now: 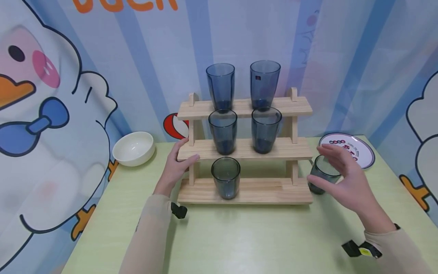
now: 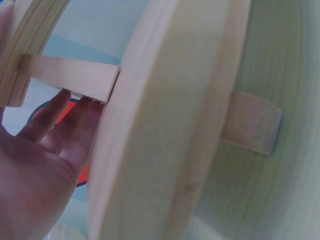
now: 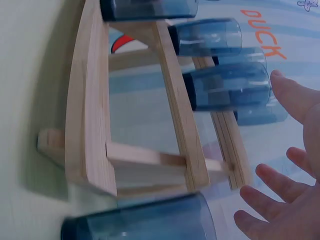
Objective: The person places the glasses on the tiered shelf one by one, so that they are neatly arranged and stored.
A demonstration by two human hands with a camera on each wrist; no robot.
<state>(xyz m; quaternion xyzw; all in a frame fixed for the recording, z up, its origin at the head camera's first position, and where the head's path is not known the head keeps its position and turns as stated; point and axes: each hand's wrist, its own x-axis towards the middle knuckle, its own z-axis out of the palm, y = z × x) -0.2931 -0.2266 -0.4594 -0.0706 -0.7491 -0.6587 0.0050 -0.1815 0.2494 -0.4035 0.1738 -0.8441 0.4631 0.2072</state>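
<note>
A three-tier wooden display rack (image 1: 244, 149) bears several blue-grey glasses: two on top, two on the middle shelf and a single glass (image 1: 226, 179) on the bottom one. At the rack's left end, my left hand (image 1: 173, 167) grips around the middle shelf; in the left wrist view its fingers (image 2: 62, 125) touch a wooden strut (image 2: 75, 75). Another glass (image 1: 323, 167) stands upright on the table right of the rack. Beside it my right hand (image 1: 349, 182) is spread, partly covering it in the head view. The right wrist view shows the fingers (image 3: 272, 182) apart from this glass (image 3: 145, 222).
A white bowl (image 1: 133, 149) sits on the table left of the rack. Behind the right hand lies a round plate (image 1: 364, 154) with printed patterns. A cartoon-printed backdrop (image 1: 164, 57) rises behind the pale green table (image 1: 246, 236).
</note>
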